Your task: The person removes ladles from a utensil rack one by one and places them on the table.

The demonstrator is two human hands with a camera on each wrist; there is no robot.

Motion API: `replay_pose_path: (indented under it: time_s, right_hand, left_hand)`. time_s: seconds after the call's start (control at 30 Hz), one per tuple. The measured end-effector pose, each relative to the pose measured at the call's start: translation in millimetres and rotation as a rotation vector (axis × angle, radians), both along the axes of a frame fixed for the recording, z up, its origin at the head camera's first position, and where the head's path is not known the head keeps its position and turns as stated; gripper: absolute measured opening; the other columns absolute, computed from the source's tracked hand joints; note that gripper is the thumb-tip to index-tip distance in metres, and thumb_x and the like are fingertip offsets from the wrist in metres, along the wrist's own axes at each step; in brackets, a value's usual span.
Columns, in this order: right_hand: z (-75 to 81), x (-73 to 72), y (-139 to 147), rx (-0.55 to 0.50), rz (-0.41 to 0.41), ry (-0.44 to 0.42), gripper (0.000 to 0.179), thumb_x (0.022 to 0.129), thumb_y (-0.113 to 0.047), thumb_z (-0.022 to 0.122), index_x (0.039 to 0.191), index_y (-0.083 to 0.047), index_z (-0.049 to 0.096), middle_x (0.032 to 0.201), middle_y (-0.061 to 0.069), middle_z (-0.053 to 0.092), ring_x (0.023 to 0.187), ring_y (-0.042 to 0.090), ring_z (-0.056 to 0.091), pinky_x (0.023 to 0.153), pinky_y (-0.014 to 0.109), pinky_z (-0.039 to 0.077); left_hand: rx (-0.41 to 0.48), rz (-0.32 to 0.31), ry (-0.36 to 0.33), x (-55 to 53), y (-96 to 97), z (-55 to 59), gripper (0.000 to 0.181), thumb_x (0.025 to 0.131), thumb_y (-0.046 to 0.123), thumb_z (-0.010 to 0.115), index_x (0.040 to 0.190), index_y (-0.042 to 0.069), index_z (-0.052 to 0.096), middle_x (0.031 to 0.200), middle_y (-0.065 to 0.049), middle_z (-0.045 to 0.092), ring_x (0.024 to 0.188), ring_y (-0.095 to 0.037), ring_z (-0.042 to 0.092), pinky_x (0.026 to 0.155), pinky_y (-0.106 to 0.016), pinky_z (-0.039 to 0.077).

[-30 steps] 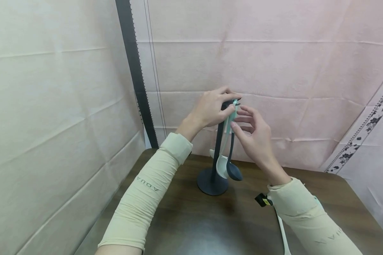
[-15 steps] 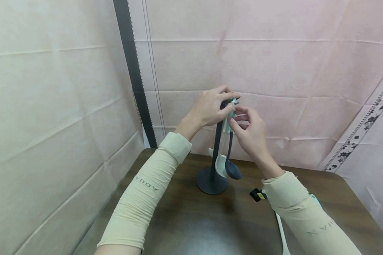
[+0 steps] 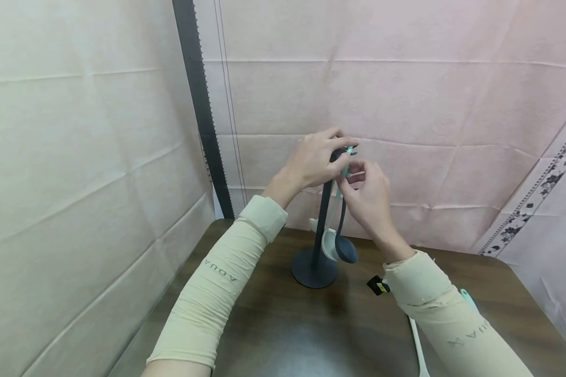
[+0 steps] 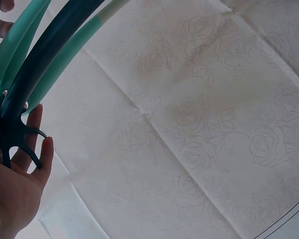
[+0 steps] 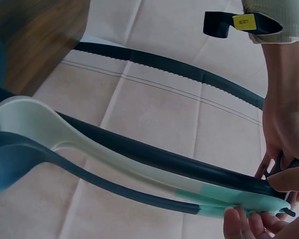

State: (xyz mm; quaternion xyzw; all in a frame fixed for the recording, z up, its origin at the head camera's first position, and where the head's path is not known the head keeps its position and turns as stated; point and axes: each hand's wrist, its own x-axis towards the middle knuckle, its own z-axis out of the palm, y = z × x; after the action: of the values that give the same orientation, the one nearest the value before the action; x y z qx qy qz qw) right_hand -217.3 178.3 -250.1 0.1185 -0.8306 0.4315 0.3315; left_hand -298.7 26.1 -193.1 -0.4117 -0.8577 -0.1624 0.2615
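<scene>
A dark utensil stand [image 3: 314, 269] rises from a round base on the table. My left hand [image 3: 310, 161] grips its hooked top from above, with fingers spread around the hooks [image 4: 12, 134] in the left wrist view. My right hand [image 3: 369, 195] pinches the teal handle end of a dark blue ladle [image 3: 346, 250], right at a hook. Beside it hangs a white ladle [image 5: 32, 119] with a teal handle end, close along the pole [image 5: 154, 157]. The fingers hide part of both handle ends.
A white piece [image 3: 313, 224] of another utensil shows behind the pole. On the table's right, a long utensil with a white part [image 3: 418, 348] and a teal end [image 3: 468, 298] lies partly under my right forearm. Pale cloth walls [image 3: 405, 104] stand behind and to the left.
My right hand has moved slightly left, its fingers closing in on the teal handle. The dark ladle's bowl has risen a little. My left hand stays on the stand's top.
</scene>
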Motion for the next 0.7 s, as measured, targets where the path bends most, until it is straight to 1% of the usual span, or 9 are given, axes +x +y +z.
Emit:
replay_pose_path:
  time_s: [0.07,0.2,0.3,0.37,0.47,0.6,0.7]
  right_hand:
    - [1.4,-1.6,0.1,0.014,-0.016,-0.002,0.037,0.099,-0.016,0.069,0.129,0.005,0.062,0.121,0.019,0.06,0.102,0.034,0.07,0.085,0.046,0.056]
    - [2.8,-6.3,1.7,0.039,-0.045,0.014,0.029,0.099,-0.013,0.069,0.121,0.005,0.064,0.115,0.018,0.063,0.096,0.034,0.072,0.081,0.046,0.057]
    - [0.0,-10.0,3.3,0.05,-0.065,0.039,0.025,0.098,-0.012,0.069,0.117,0.004,0.065,0.109,0.017,0.066,0.092,0.031,0.074,0.075,0.044,0.06]
    - [-1.9,-12.3,5.5,0.058,-0.072,0.047,0.024,0.098,-0.012,0.07,0.116,0.004,0.066,0.107,0.017,0.068,0.09,0.031,0.074,0.075,0.044,0.06]
    - [-3.0,-15.5,9.6,0.05,-0.057,0.041,0.025,0.098,-0.013,0.071,0.115,0.004,0.067,0.106,0.017,0.072,0.091,0.032,0.074,0.075,0.043,0.058]
    - [-0.9,-16.1,12.7,0.03,-0.023,-0.006,0.026,0.099,-0.017,0.07,0.115,0.003,0.067,0.106,0.017,0.073,0.093,0.032,0.072,0.077,0.04,0.054]
    - [-0.4,-14.9,11.9,0.022,-0.016,-0.022,0.027,0.099,-0.019,0.07,0.114,0.002,0.067,0.104,0.016,0.073,0.092,0.029,0.07,0.078,0.035,0.052]
  left_hand:
    - [0.001,0.001,0.002,-0.3,0.6,0.2,0.051,0.102,0.041,0.044,0.147,0.031,0.065,0.127,0.009,0.061,0.087,-0.01,0.056,0.075,-0.027,0.046]
    - [0.002,0.008,0.007,-1.0,1.2,0.2,0.05,0.102,0.04,0.046,0.147,0.031,0.065,0.127,0.01,0.061,0.085,-0.01,0.056,0.074,-0.026,0.046]
    - [-0.004,0.005,0.013,-1.3,0.8,-1.8,0.049,0.102,0.041,0.046,0.147,0.031,0.065,0.129,0.01,0.061,0.086,-0.01,0.056,0.075,-0.026,0.046]
    - [-0.007,-0.001,0.012,-1.8,0.8,-2.8,0.049,0.103,0.041,0.047,0.147,0.031,0.065,0.131,0.01,0.061,0.087,-0.009,0.057,0.075,-0.026,0.047]
    - [-0.005,-0.006,0.016,-3.3,1.0,-3.6,0.048,0.103,0.04,0.047,0.146,0.03,0.066,0.131,0.01,0.062,0.087,-0.009,0.057,0.075,-0.025,0.047]
    - [-0.005,-0.005,0.033,-5.0,-0.1,-4.2,0.048,0.104,0.041,0.046,0.146,0.03,0.066,0.131,0.01,0.062,0.086,-0.009,0.057,0.073,-0.025,0.047]
    - [-0.009,-0.003,0.048,-4.9,-1.9,-4.9,0.048,0.104,0.042,0.046,0.146,0.031,0.065,0.132,0.01,0.062,0.085,-0.009,0.056,0.072,-0.026,0.047]
